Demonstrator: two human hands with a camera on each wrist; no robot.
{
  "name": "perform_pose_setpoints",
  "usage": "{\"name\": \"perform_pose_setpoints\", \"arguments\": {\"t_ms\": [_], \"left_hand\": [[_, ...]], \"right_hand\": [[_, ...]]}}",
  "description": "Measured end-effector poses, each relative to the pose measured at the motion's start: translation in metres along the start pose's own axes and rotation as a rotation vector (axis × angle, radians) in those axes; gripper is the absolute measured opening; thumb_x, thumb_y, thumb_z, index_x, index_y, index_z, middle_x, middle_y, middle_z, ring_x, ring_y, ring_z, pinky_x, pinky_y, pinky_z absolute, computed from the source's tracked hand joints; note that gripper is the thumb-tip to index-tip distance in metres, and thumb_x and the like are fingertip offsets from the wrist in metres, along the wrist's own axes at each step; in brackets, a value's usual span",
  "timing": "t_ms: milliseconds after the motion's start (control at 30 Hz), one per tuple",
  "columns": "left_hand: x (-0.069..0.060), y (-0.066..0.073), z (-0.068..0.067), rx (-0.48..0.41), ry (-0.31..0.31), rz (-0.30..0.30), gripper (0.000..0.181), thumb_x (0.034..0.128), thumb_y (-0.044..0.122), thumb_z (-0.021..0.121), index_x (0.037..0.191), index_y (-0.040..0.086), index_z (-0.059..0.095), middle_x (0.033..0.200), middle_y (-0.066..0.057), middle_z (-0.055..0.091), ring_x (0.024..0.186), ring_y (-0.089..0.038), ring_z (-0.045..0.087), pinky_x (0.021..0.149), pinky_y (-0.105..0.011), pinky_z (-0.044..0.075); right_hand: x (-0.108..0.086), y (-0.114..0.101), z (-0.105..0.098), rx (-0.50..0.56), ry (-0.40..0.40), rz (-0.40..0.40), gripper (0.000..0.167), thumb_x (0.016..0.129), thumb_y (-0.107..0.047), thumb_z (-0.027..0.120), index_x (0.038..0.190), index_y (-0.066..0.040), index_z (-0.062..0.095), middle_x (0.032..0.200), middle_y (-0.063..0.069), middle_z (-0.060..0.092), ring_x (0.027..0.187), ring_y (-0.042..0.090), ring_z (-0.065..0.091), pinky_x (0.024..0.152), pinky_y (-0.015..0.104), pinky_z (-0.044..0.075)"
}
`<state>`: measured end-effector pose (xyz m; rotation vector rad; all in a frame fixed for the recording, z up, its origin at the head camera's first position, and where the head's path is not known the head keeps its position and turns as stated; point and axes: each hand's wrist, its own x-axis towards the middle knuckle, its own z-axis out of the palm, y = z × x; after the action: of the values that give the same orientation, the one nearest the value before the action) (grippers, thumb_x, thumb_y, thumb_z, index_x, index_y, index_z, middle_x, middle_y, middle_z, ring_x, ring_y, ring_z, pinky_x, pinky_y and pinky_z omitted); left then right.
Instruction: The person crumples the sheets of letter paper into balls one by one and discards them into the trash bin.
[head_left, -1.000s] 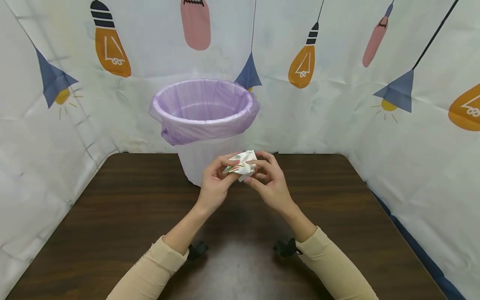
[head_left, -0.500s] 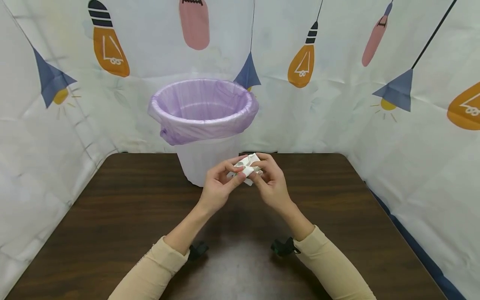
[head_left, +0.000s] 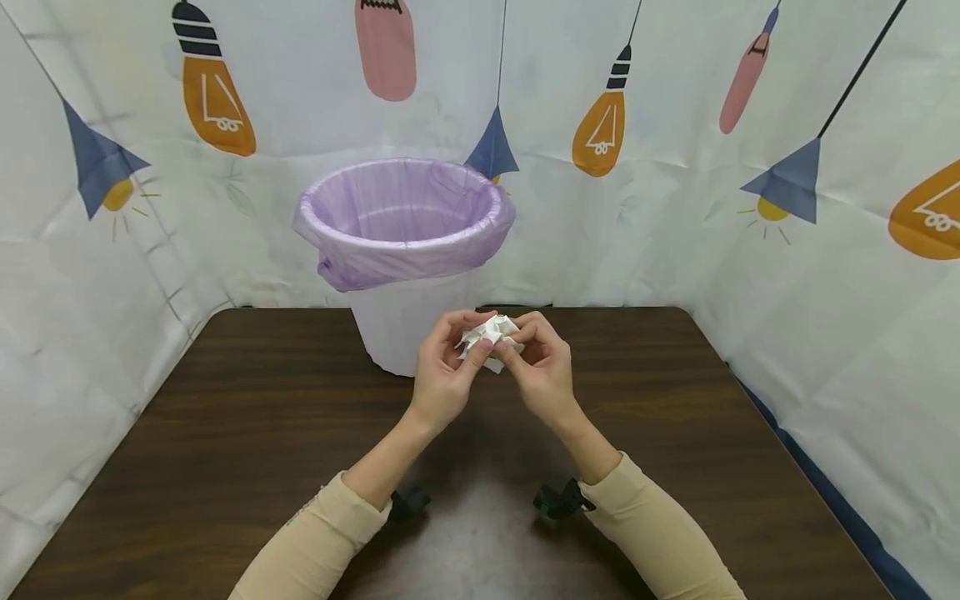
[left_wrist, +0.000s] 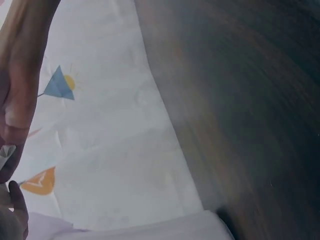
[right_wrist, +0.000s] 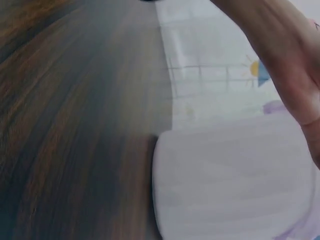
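Observation:
A crumpled piece of white paper is held between both hands in the head view, above the table in front of the bin. My left hand pinches its left side with thumb and curled fingers. On the right side, my right hand grips it the same way, the two thumbs close together. Only a sliver of the paper shows at the left edge of the left wrist view. In the right wrist view the paper is out of sight.
Just beyond the hands stands a white bin lined with a purple plastic bag folded over its rim. The dark wooden table is surrounded by a white printed curtain. Black straps sit at the wrists.
The paper has been squeezed into a more compact wad, and its coloured print no longer shows. Both hands have drawn closer together and slightly nearer the body.

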<state>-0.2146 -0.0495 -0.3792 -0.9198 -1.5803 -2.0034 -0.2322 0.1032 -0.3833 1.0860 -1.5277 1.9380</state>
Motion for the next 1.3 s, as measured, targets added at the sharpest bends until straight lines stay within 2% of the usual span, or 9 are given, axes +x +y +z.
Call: {"name": "perform_pose_setpoints", "arguments": {"t_ms": [200, 300, 433, 533, 733, 900, 1000, 1133, 1300], "left_hand": [[0.002, -0.001, 0.0, 0.034, 0.032, 0.015, 0.028, 0.0952, -0.016, 0.061, 0.123, -0.013, 0.056, 0.127, -0.028, 0.062, 0.108, -0.022, 0.063, 0.075, -0.024, 0.058], [0.001, -0.001, -0.002, 0.061, 0.037, 0.038, 0.028, 0.094, -0.015, 0.064, 0.121, -0.012, 0.058, 0.126, -0.026, 0.063, 0.105, -0.021, 0.064, 0.073, -0.023, 0.058], [0.002, 0.0, -0.006, 0.097, -0.003, 0.078, 0.035, 0.0924, -0.015, 0.066, 0.125, -0.009, 0.058, 0.129, -0.024, 0.061, 0.107, -0.023, 0.062, 0.081, -0.024, 0.056], [0.005, 0.001, -0.008, 0.132, -0.052, 0.075, 0.045, 0.092, -0.015, 0.068, 0.134, -0.006, 0.056, 0.134, -0.021, 0.056, 0.114, -0.026, 0.058, 0.088, -0.028, 0.054], [0.004, 0.003, -0.013, 0.348, -0.11, 0.053, 0.054, 0.0919, -0.004, 0.074, 0.143, 0.003, 0.058, 0.141, -0.014, 0.051, 0.125, -0.029, 0.052, 0.095, -0.034, 0.051], [0.003, 0.006, -0.015, 0.509, -0.12, 0.086, 0.056, 0.0882, 0.009, 0.081, 0.142, 0.009, 0.063, 0.131, -0.01, 0.06, 0.121, -0.026, 0.057, 0.095, -0.042, 0.051], [0.004, 0.007, -0.017, 0.586, -0.125, 0.119, 0.059, 0.0836, 0.012, 0.084, 0.139, 0.009, 0.065, 0.132, -0.011, 0.061, 0.121, -0.028, 0.057, 0.094, -0.045, 0.052], [0.007, 0.011, -0.019, 0.618, -0.155, 0.155, 0.059, 0.0806, 0.01, 0.087, 0.136, 0.006, 0.067, 0.136, -0.01, 0.063, 0.125, -0.028, 0.057, 0.098, -0.045, 0.051], [0.009, 0.015, -0.02, 0.598, -0.217, 0.173, 0.053, 0.0821, 0.008, 0.086, 0.131, 0.002, 0.067, 0.128, -0.008, 0.068, 0.121, -0.024, 0.061, 0.098, -0.042, 0.052]], "right_hand": [[0.001, 0.001, 0.002, 0.063, 0.014, 0.065, 0.04, 0.093, -0.016, 0.078, 0.092, 0.013, 0.051, 0.112, 0.013, 0.058, 0.099, 0.022, 0.064, 0.074, 0.024, 0.057], [-0.001, 0.001, 0.0, 0.131, 0.022, 0.154, 0.045, 0.095, -0.013, 0.076, 0.11, 0.017, 0.046, 0.122, 0.012, 0.058, 0.107, 0.022, 0.063, 0.082, 0.026, 0.056], [-0.002, -0.001, -0.006, 0.126, 0.02, 0.278, 0.044, 0.098, -0.01, 0.072, 0.13, 0.012, 0.052, 0.121, 0.009, 0.065, 0.107, 0.02, 0.064, 0.089, 0.027, 0.054], [0.002, -0.004, -0.013, 0.092, 0.018, 0.319, 0.036, 0.097, -0.009, 0.074, 0.127, 0.006, 0.064, 0.115, 0.008, 0.071, 0.1, 0.018, 0.066, 0.086, 0.028, 0.054], [0.006, -0.009, -0.022, 0.074, 0.015, 0.304, 0.035, 0.091, -0.01, 0.08, 0.121, 0.005, 0.069, 0.108, 0.006, 0.074, 0.096, 0.017, 0.067, 0.078, 0.025, 0.055], [0.004, -0.01, -0.022, 0.064, 0.008, 0.283, 0.035, 0.091, -0.011, 0.08, 0.121, 0.002, 0.069, 0.109, 0.005, 0.073, 0.095, 0.016, 0.067, 0.079, 0.025, 0.056], [0.002, -0.01, -0.022, 0.053, -0.002, 0.263, 0.036, 0.092, -0.011, 0.079, 0.122, 0.005, 0.067, 0.111, 0.005, 0.073, 0.095, 0.016, 0.067, 0.079, 0.025, 0.056], [0.001, -0.009, -0.022, 0.034, -0.029, 0.236, 0.04, 0.093, -0.012, 0.078, 0.121, 0.013, 0.064, 0.111, 0.004, 0.072, 0.094, 0.016, 0.067, 0.079, 0.025, 0.055], [0.002, -0.005, -0.025, 0.048, -0.089, 0.203, 0.049, 0.092, -0.02, 0.079, 0.119, 0.019, 0.063, 0.108, 0.006, 0.072, 0.09, 0.016, 0.065, 0.076, 0.026, 0.055]]}}
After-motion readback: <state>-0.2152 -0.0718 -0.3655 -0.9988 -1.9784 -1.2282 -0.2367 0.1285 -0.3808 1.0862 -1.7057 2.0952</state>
